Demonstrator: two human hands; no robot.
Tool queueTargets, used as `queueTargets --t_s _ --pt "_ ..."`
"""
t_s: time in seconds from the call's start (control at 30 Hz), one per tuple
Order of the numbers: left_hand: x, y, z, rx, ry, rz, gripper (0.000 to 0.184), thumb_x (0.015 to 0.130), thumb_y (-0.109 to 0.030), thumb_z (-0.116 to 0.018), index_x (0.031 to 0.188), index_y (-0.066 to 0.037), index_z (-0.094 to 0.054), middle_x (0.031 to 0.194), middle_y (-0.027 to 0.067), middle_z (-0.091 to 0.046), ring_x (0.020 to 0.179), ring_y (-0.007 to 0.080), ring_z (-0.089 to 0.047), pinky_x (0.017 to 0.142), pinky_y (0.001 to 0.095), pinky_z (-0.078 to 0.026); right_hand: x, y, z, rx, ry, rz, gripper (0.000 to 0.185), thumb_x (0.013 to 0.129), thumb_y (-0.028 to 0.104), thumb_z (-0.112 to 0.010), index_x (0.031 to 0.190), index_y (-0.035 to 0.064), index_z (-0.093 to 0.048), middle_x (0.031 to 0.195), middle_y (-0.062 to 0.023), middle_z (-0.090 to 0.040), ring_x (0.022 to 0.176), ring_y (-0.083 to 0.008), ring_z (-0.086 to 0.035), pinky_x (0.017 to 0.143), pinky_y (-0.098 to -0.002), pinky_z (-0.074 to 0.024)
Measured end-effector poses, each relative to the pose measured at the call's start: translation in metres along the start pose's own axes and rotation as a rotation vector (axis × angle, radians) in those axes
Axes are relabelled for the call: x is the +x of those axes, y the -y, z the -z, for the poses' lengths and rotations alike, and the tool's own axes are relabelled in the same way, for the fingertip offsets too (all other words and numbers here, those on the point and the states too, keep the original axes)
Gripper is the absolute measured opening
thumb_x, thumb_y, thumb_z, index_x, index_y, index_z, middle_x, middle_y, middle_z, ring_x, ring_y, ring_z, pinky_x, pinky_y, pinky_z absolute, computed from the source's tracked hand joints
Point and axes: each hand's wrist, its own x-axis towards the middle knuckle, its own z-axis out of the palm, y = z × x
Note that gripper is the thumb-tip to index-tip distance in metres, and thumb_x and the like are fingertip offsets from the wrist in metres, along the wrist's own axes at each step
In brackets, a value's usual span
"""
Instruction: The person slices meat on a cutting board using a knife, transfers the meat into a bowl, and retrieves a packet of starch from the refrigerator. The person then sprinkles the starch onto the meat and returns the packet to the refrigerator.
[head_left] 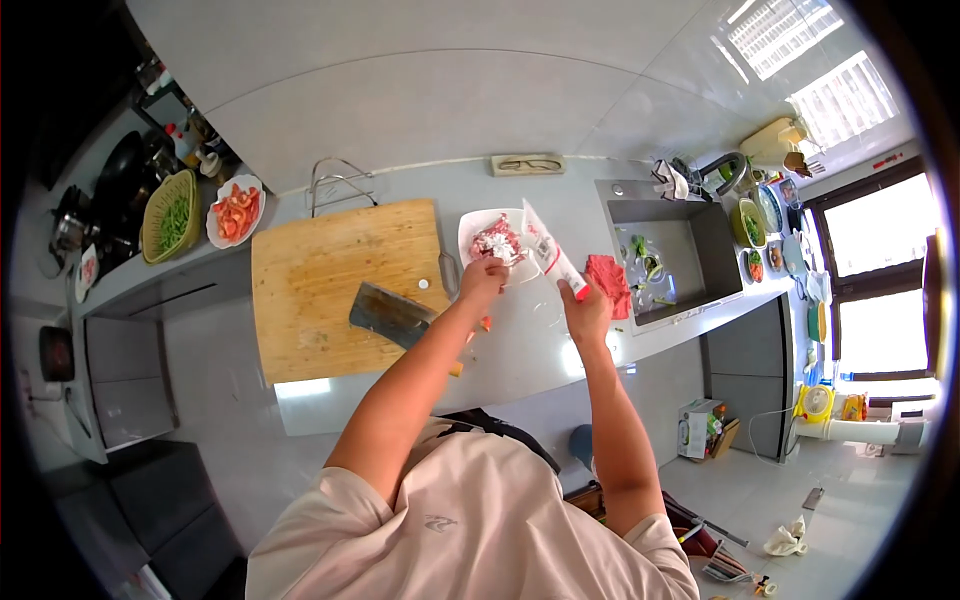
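Observation:
My right hand (588, 308) grips a white-and-red packet (552, 252), tilted with its far end beside a white bowl (468, 240). The bowl holds minced meat with white powder (496, 243) on top. My left hand (484, 281) is at the bowl's near edge, fingers drawn together by the powder; what they hold, if anything, is hidden. A cleaver (385, 312) lies on the wooden cutting board (320, 270), its handle partly under my left forearm. Right of the packet, a red cloth (608, 285) lies near my right hand.
A sink (715, 245) with green scraps is on the right. At left stand a plate of cut tomatoes (237, 211) and a basket of green vegetables (171, 216). Behind the board is a wire rack (340, 184); glasses (530, 164) lie by the wall.

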Motion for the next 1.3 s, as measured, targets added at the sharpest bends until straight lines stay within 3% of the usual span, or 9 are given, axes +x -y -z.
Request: queueTargets --t_s 0.23,0.33,0.53,0.63,0.73,0.93,1.03,1.13,1.3 --pt "-0.010 -0.020 0.027 0.379 -0.268 -0.393 0.035 0.093 -0.006 -0.069 0.128 -0.001 -0.065 0.095 0.0129 -0.071 0.080 0.0238 -0.068 0.072 0.0374 -0.056 -0.006 -0.014 -0.016 -0.015 -0.010 0.052 0.023 0.091 0.022 -0.078 0.112 0.0113 -0.076 0.089 -0.0160 -0.074 0.081 -0.0339 -0.071 0.072 -0.0434 -0.0541" --pt "-0.011 -0.022 0.025 0.536 -0.492 -0.410 0.035 0.090 -0.005 -0.070 0.124 0.000 -0.064 0.101 0.0174 -0.068 0.093 0.0317 -0.067 0.082 0.0425 -0.056 -0.005 -0.017 -0.015 -0.010 0.019 0.046 0.022 0.090 0.020 -0.079 0.110 0.0114 -0.077 0.093 -0.0144 -0.074 0.083 -0.0331 -0.071 0.073 -0.0429 -0.0543" --pt "-0.022 -0.029 0.028 0.631 -0.455 -0.364 0.033 0.085 -0.001 -0.069 0.118 0.000 -0.064 0.112 0.0227 -0.066 0.116 0.0407 -0.058 0.099 0.0471 -0.050 -0.002 -0.017 -0.015 -0.005 -0.015 0.167 0.023 0.090 0.018 -0.081 0.110 0.0064 -0.077 0.093 -0.0147 -0.075 0.082 -0.0327 -0.072 0.074 -0.0414 -0.0547" --pt "-0.022 -0.033 0.033 0.684 -0.363 -0.296 0.032 0.085 0.001 -0.068 0.117 0.001 -0.064 0.119 0.0257 -0.063 0.117 0.0427 -0.056 0.101 0.0482 -0.048 -0.004 -0.020 -0.012 -0.005 -0.017 0.142 0.024 0.090 0.017 -0.080 0.110 0.0041 -0.077 0.092 -0.0160 -0.075 0.081 -0.0321 -0.072 0.074 -0.0411 -0.0550" --pt "-0.011 -0.014 0.042 0.770 -0.378 -0.399 0.041 0.084 -0.006 -0.073 0.124 -0.002 -0.064 0.109 0.0214 -0.064 0.107 0.0415 -0.062 0.090 0.0486 -0.053 -0.009 -0.014 -0.009 0.037 -0.062 0.140 0.024 0.090 0.017 -0.080 0.110 0.0040 -0.077 0.091 -0.0157 -0.075 0.080 -0.0317 -0.072 0.074 -0.0403 -0.0551" --pt "0.008 0.013 0.042 0.734 -0.482 -0.499 0.036 0.085 -0.005 -0.073 0.120 -0.002 -0.067 0.108 0.0205 -0.068 0.102 0.0393 -0.065 0.087 0.0478 -0.053 -0.010 -0.020 -0.011 0.072 -0.048 0.057 0.023 0.088 0.012 -0.081 0.109 0.0068 -0.077 0.091 -0.0145 -0.074 0.081 -0.0324 -0.071 0.075 -0.0410 -0.0549" --pt "0.004 0.005 0.046 0.747 -0.368 -0.451 0.037 0.086 -0.003 -0.071 0.122 -0.002 -0.066 0.107 0.0202 -0.069 0.099 0.0386 -0.067 0.087 0.0478 -0.054 -0.014 -0.027 -0.015 0.084 -0.096 0.130 0.024 0.089 0.014 -0.082 0.110 0.0046 -0.077 0.089 -0.0146 -0.074 0.078 -0.0305 -0.071 0.073 -0.0398 -0.0550" --pt "-0.010 -0.012 0.040 0.665 -0.291 -0.355 0.034 0.087 0.003 -0.061 0.121 -0.001 -0.064 0.118 0.0243 -0.067 0.117 0.0452 -0.059 0.099 0.0526 -0.050 -0.017 -0.030 -0.015 0.019 -0.012 0.085 0.025 0.090 0.016 -0.082 0.110 0.0024 -0.077 0.087 -0.0148 -0.074 0.079 -0.0283 -0.072 0.074 -0.0385 -0.0553" --pt "-0.020 -0.022 0.039 0.642 -0.300 -0.383 0.034 0.086 0.005 -0.062 0.120 -0.001 -0.064 0.116 0.0234 -0.068 0.115 0.0452 -0.061 0.098 0.0522 -0.051 -0.023 -0.022 -0.009 0.105 -0.159 0.262 0.023 0.090 0.015 -0.082 0.109 0.0018 -0.077 0.087 -0.0150 -0.074 0.080 -0.0275 -0.072 0.074 -0.0379 -0.0553"
